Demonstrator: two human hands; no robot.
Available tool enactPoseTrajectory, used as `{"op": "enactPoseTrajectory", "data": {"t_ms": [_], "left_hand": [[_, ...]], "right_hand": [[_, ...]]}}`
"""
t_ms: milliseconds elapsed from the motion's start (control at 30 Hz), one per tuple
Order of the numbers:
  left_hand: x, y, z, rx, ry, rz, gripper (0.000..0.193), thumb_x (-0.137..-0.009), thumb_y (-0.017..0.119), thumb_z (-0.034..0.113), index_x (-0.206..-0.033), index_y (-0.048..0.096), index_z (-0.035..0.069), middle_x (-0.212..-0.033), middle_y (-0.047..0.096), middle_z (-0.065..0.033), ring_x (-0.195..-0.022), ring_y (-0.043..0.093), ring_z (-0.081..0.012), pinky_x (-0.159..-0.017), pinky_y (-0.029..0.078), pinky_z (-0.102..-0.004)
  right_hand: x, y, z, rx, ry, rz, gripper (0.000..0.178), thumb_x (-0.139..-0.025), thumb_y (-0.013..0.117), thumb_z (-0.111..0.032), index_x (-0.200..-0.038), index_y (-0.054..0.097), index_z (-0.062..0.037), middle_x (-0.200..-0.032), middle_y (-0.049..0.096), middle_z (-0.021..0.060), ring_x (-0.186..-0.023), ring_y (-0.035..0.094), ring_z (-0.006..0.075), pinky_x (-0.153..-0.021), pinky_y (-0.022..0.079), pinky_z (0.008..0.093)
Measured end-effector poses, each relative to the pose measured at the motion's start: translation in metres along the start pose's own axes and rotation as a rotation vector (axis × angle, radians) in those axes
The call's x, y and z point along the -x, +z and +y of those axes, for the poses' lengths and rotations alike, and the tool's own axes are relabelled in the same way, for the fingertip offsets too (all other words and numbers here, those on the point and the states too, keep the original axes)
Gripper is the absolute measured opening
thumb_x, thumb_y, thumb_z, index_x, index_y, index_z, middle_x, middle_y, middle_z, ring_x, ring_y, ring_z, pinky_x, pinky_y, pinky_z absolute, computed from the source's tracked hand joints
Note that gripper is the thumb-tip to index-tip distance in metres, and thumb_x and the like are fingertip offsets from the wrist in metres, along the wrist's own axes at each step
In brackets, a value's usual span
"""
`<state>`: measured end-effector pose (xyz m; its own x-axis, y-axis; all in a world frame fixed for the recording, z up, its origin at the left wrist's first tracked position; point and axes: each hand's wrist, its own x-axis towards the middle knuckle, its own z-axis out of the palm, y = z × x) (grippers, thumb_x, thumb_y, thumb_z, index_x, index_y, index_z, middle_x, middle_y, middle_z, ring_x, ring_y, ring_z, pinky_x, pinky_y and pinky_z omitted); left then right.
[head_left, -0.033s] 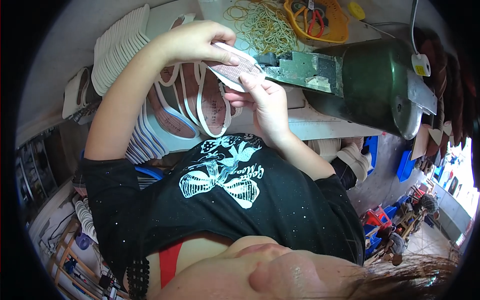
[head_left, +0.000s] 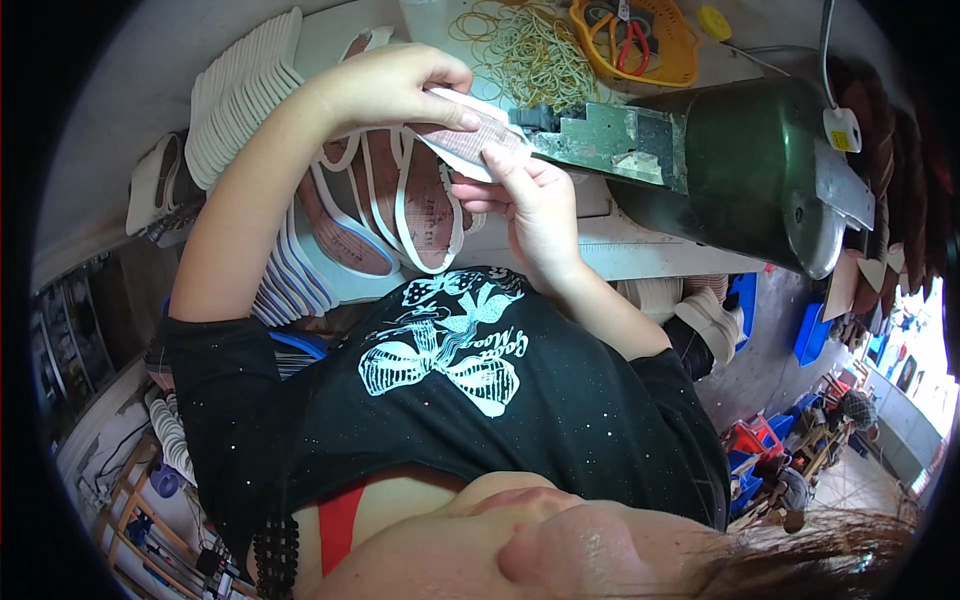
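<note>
A shoe sole with a pinkish-brown woven face and a white rim is held between my hands. On its upper left side, the fingers and thumb of my left hand are closed around it, the thumb lying on the woven face. My right hand pinches the lower right part, thumb on top and fingers below. The sole's right end lies against the narrow working head of a green machine; the exact contact there is hidden. Brown white-rimmed soles lie just below, beside a blue-edged sole.
A long row of white soles stands at the left. Behind the hands lie a heap of elastic bands and a yellow basket with red-handled pliers. Blue bins and people are farther right. A white cable switch hangs by the machine.
My right hand and the sole's right end have shifted very slightly at the machine head. Both hands keep their hold.
</note>
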<state>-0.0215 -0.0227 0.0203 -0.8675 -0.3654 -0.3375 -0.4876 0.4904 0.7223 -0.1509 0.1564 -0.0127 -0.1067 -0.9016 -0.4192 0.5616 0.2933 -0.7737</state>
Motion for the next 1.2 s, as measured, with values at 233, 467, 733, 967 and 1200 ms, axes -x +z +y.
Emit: {"op": "enactPoseTrajectory", "data": {"t_ms": [233,467,733,967,1200], "left_hand": [[0.014,0.024,0.004,0.244,-0.117,0.027,0.032,-0.086,0.064,0.031,-0.082,0.061,0.0,-0.066,0.054,0.002,-0.061,0.047,-0.0053,-0.054,0.039,-0.0241],[0.018,0.041,0.003,0.34,-0.27,-0.043,0.038,-0.087,0.063,0.037,-0.077,0.065,0.0,-0.066,0.061,-0.0007,-0.058,0.053,-0.0045,-0.055,0.043,-0.0209],[0.034,0.058,0.035,0.609,-0.483,0.05,0.036,-0.087,0.061,0.038,-0.084,0.068,0.002,-0.065,0.064,-0.0061,-0.05,0.06,-0.0099,-0.041,0.047,-0.0221],[0.024,0.059,0.04,0.759,-0.448,0.092,0.05,-0.088,0.055,0.044,-0.079,0.065,-0.004,-0.055,0.061,-0.0109,-0.04,0.058,-0.0149,-0.034,0.044,-0.0229],[0.012,0.032,0.037,0.495,-0.496,0.014,0.057,-0.088,0.054,0.049,-0.06,0.059,0.0,-0.043,0.053,-0.009,-0.031,0.048,-0.013,-0.03,0.038,-0.0239]], "right_hand": [[-0.004,-0.009,0.003,-0.024,-0.026,-0.054,0.034,-0.091,0.057,-0.028,-0.102,0.06,0.0043,-0.09,0.068,0.0152,-0.075,0.068,0.0196,-0.063,0.054,0.0246],[-0.008,-0.014,0.01,-0.056,-0.069,-0.041,0.03,-0.09,0.059,-0.027,-0.091,0.065,0.0023,-0.084,0.068,0.0109,-0.067,0.066,0.0148,-0.058,0.052,0.0212],[-0.001,-0.017,0.0,-0.023,-0.043,-0.081,0.025,-0.089,0.059,-0.024,-0.088,0.066,-0.0003,-0.078,0.068,0.0081,-0.062,0.064,0.0115,-0.057,0.05,0.0199],[0.014,-0.036,-0.008,0.076,0.059,-0.251,0.023,-0.084,0.066,-0.019,-0.095,0.061,0.0012,-0.081,0.064,0.0026,-0.065,0.056,0.0049,-0.058,0.044,0.0176],[0.04,-0.062,-0.007,0.184,0.142,-0.184,0.025,-0.086,0.066,-0.019,-0.095,0.065,0.0047,-0.084,0.066,0.0046,-0.07,0.059,0.0061,-0.064,0.047,0.0207]]}}
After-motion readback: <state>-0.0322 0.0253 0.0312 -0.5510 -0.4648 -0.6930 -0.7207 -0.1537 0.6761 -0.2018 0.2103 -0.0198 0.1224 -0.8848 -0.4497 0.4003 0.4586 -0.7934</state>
